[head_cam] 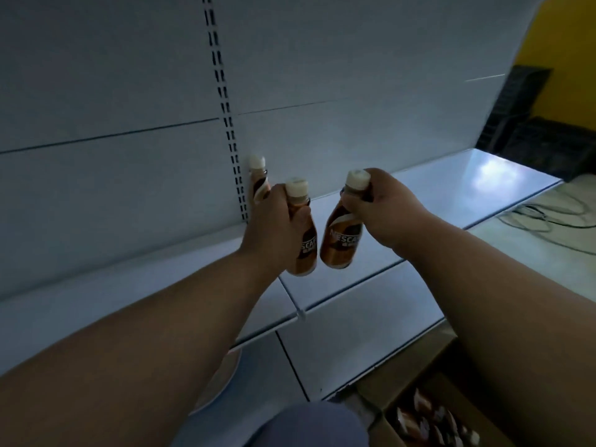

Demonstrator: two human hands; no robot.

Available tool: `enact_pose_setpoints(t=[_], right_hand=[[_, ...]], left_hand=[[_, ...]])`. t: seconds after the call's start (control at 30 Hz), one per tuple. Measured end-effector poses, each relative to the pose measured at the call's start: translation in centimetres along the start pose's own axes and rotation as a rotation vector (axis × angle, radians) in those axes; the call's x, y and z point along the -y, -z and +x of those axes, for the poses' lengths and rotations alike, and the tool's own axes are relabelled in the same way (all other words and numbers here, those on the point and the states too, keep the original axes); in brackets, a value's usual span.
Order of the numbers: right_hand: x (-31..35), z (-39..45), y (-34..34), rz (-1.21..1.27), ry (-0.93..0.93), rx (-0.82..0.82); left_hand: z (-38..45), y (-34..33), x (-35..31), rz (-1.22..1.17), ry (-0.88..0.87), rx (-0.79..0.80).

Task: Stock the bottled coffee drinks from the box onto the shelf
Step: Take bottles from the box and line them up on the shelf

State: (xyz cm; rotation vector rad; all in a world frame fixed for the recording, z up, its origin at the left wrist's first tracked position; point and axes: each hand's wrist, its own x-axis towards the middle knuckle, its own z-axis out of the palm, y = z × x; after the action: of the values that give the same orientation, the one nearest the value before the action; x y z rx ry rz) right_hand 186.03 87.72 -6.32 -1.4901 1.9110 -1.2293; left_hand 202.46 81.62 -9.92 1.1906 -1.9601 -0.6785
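My left hand (274, 227) grips a brown coffee bottle (304, 243) with a cream cap, held over the white shelf (419, 201). My right hand (383, 204) holds a second coffee bottle (342, 240) by its neck, tilted, its base close to the first bottle. A third bottle (259, 180) stands against the shelf's back panel, partly hidden behind my left hand. The cardboard box (429, 411) with more bottles sits on the floor at the lower right.
A slotted upright (225, 111) runs down the white back panel. A lower shelf (354, 321) juts out below. Cables (548, 217) lie on the floor at the right, near dark crates (548, 140) and a yellow wall.
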Motion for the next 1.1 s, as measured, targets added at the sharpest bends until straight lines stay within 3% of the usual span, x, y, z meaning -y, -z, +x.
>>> enact_pose_setpoints(t=[0.37,0.6,0.8,1.1], right_hand=[[-5.2,9.1,-2.8,-0.044,0.086,0.110],[-6.3,12.4,-3.7,-0.071,0.102,0.146],[-6.8,12.8,-2.8,-0.268,0.262,0.157],[-5.7,15.9,-3.3,-0.309,0.236,0.105]], left_hand=[[6.9,-5.7,4.2,0.130,-0.014,-0.144],[9.2,-6.0,4.2,0.214,-0.013,-0.094],[10.1,-3.7,3.4,0.276,-0.177,0.003],[13.7,-3.0,2.5,0.643,-0.336,-0.024]])
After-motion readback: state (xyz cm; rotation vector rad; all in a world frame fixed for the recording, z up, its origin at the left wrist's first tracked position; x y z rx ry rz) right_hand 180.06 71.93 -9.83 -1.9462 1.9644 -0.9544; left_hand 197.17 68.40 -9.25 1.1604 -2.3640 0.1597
